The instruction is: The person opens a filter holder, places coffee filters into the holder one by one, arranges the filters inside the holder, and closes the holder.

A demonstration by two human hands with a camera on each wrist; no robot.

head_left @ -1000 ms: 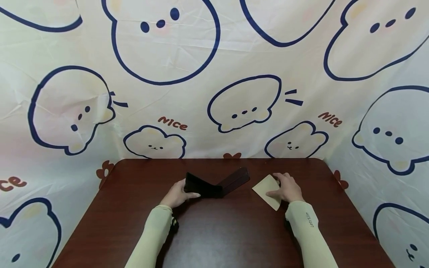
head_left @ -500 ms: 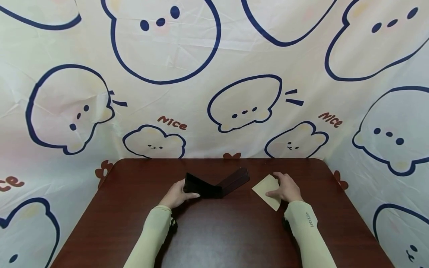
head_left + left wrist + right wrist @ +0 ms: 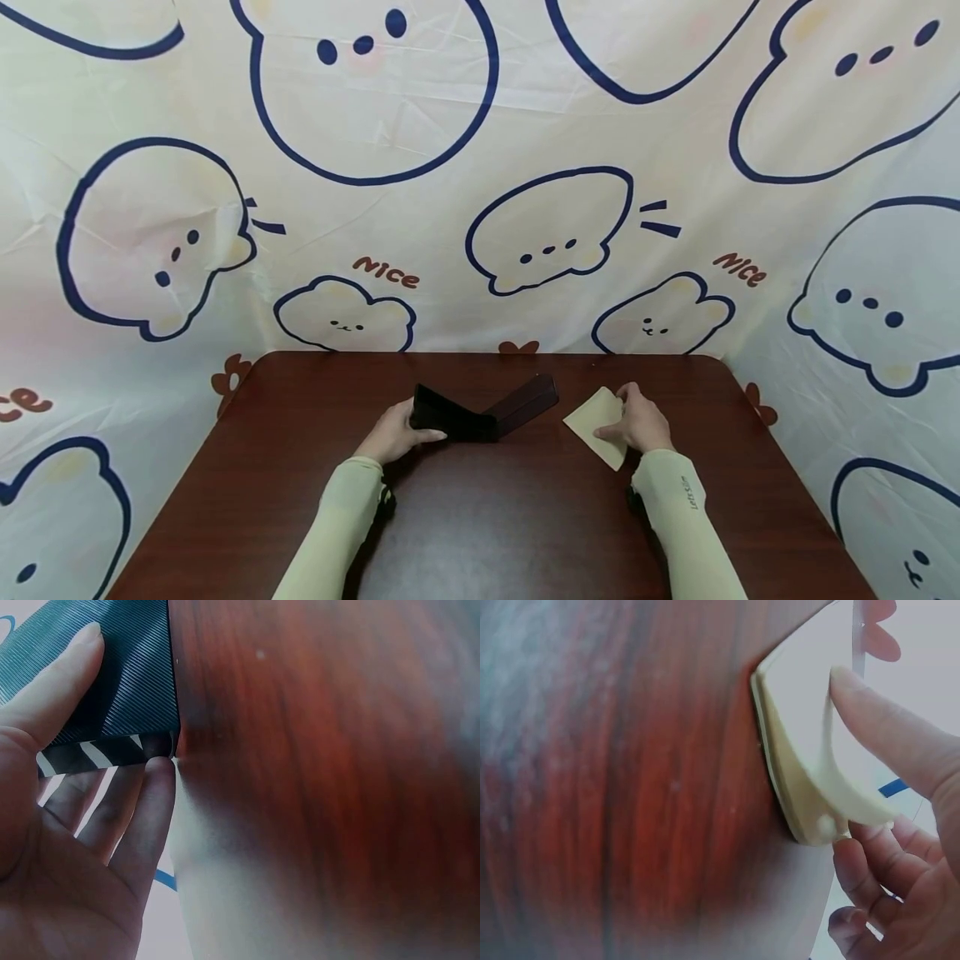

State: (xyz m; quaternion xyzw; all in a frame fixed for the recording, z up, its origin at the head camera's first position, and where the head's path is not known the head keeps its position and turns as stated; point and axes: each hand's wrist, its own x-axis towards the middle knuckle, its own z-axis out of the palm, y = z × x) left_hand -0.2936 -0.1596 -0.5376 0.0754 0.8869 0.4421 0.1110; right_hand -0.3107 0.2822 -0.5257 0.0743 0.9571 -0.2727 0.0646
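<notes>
On the left, a black case (image 3: 453, 417) with a finely ribbed face stands tilted on the table. A dark, glossy flap (image 3: 528, 404) stretches from it to the right. My left hand (image 3: 393, 433) grips its left end, thumb across the ribbed face (image 3: 139, 682) and fingers at the edge below. To the right lies a pale yellow folded cloth (image 3: 592, 421), set cornerwise. My right hand (image 3: 643, 423) pinches its right side. In the right wrist view, the thumb presses on the cloth (image 3: 799, 705), one layer bows up, and the fingers curl under its edge.
The brown wooden table (image 3: 480, 517) has rounded far corners. A cream curtain (image 3: 442, 225) with blue cartoon outlines hangs behind and at both sides, close to the table's edges.
The right hand's fingers have shifted slightly at the cloth's far edge. The left hand and the black case have stayed in place. The head view has tilted a little.
</notes>
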